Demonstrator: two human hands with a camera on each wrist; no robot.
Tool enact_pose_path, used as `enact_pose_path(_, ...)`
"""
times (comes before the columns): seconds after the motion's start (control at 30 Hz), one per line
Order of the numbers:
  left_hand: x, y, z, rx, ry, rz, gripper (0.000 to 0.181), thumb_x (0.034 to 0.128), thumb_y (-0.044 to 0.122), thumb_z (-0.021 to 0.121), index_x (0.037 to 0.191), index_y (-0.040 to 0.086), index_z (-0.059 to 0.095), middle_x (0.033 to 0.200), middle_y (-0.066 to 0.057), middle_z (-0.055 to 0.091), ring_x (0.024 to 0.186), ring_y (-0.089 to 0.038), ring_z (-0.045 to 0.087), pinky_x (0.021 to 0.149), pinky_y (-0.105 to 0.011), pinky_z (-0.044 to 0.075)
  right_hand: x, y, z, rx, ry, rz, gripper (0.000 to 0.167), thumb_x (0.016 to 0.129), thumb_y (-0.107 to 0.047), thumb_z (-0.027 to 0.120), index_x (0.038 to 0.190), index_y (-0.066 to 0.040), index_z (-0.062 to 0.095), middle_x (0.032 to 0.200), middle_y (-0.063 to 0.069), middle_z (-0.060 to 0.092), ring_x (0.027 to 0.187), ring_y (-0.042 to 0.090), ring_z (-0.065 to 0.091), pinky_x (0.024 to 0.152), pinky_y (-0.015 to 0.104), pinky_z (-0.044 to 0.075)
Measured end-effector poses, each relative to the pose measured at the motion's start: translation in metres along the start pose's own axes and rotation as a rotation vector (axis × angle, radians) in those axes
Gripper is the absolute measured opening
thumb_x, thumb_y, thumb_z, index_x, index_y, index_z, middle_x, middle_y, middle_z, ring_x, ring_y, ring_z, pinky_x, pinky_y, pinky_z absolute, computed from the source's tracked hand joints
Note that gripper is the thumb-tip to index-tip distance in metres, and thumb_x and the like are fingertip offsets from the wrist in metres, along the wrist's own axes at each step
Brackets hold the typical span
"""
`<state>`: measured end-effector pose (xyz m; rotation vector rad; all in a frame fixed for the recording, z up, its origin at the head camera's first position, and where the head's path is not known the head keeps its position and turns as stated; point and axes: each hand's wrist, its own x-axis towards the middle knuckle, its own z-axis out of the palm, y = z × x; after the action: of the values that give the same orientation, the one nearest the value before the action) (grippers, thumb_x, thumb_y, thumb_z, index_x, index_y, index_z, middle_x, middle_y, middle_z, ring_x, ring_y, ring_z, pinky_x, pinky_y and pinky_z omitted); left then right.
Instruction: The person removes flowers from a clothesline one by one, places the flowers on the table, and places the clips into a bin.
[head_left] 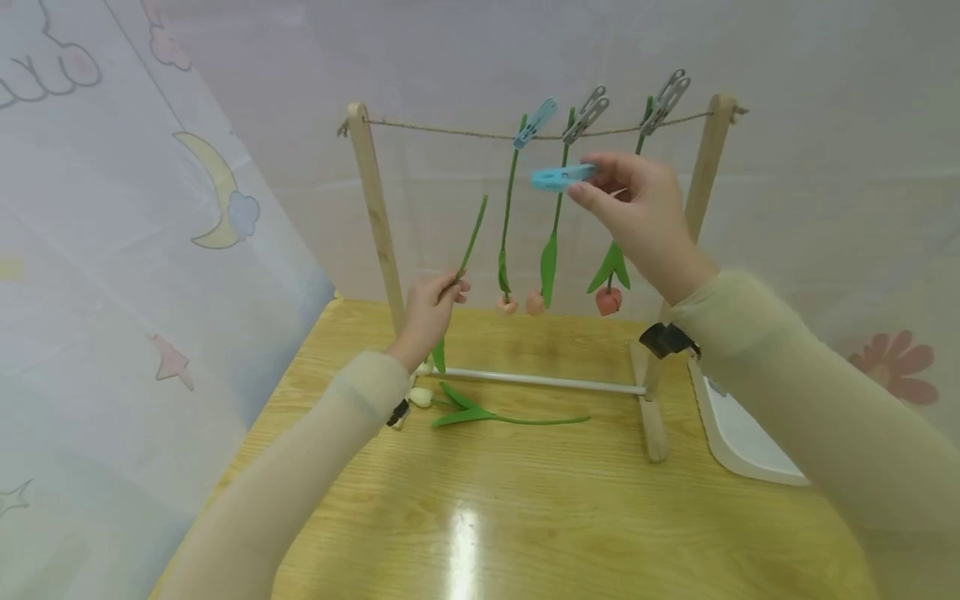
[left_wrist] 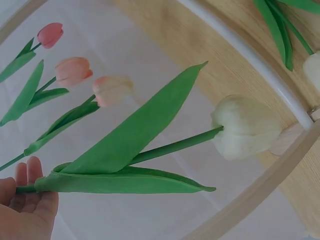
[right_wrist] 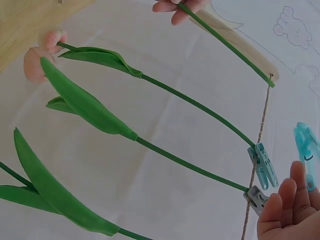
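My left hand (head_left: 433, 312) pinches the green stem of a white tulip (left_wrist: 245, 127), which hangs head down with its cut end pointing up, left of the hung flowers. My right hand (head_left: 641, 212) holds a light blue clothespin (head_left: 561, 177) between thumb and fingers, in front of the twine (head_left: 450, 130) and just below it. Three tulips hang upside down from the twine: one by a blue clothespin (head_left: 535, 123), two by grey clothespins (head_left: 587, 115). Their heads are pale peach, peach (left_wrist: 74, 71) and coral red (head_left: 609, 301).
A wooden frame (head_left: 378, 225) with a white lower bar (head_left: 540, 381) carries the twine. Another white tulip (head_left: 422, 397) lies on the wooden table (head_left: 555, 517) in front of the bar. At the right stands a white tray (head_left: 750, 437), partly behind my right sleeve.
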<state>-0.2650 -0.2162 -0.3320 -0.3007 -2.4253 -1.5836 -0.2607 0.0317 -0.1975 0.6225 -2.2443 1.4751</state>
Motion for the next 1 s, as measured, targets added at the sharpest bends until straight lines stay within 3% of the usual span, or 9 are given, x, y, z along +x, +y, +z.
enact_pose_path(0.2,-0.006,-0.004,0.004,0.087,-0.043,0.002,0.034,0.1018,0.002,0.047,0.134,-0.008,0.052,0.115,-0.019,0.066,0.102,-0.030,0.063,0.093,-0.038,0.051,-0.013,0.010,-0.002,-0.020,0.016,0.015,0.036,0.093,-0.014,0.067,0.124,0.003,0.062,0.091,-0.006,0.060,0.085,0.009,0.053,0.072,0.017,0.043)
enact_pose_path(0.53,-0.021,-0.018,0.017,0.313,-0.148,0.118,0.031,0.1025,0.006,0.046,0.130,-0.004,0.056,0.116,-0.015,0.066,0.103,-0.028,0.063,0.092,-0.039,0.052,-0.035,0.031,-0.010,-0.034,0.054,0.014,0.036,0.092,-0.010,0.067,0.125,0.004,0.062,0.091,-0.013,0.059,0.087,0.006,0.053,0.071,0.015,0.044)
enact_pose_path(0.87,-0.027,-0.026,0.026,0.395,-0.136,0.236,0.031,0.1004,0.000,0.048,0.130,-0.003,0.057,0.110,-0.016,0.067,0.098,-0.028,0.066,0.088,-0.036,0.054,-0.051,0.044,-0.015,0.000,0.064,0.024,0.034,0.092,-0.010,0.067,0.122,0.007,0.061,0.092,-0.012,0.061,0.087,0.007,0.055,0.069,0.013,0.045)
enact_pose_path(1.0,-0.029,-0.029,0.030,0.448,-0.159,0.271,0.030,0.0995,-0.001,0.049,0.129,-0.002,0.058,0.108,-0.015,0.068,0.096,-0.027,0.067,0.088,-0.034,0.055,-0.059,0.052,-0.018,0.006,0.075,0.038,0.035,0.092,-0.012,0.068,0.123,0.004,0.062,0.094,-0.012,0.062,0.088,0.008,0.055,0.071,0.015,0.044)
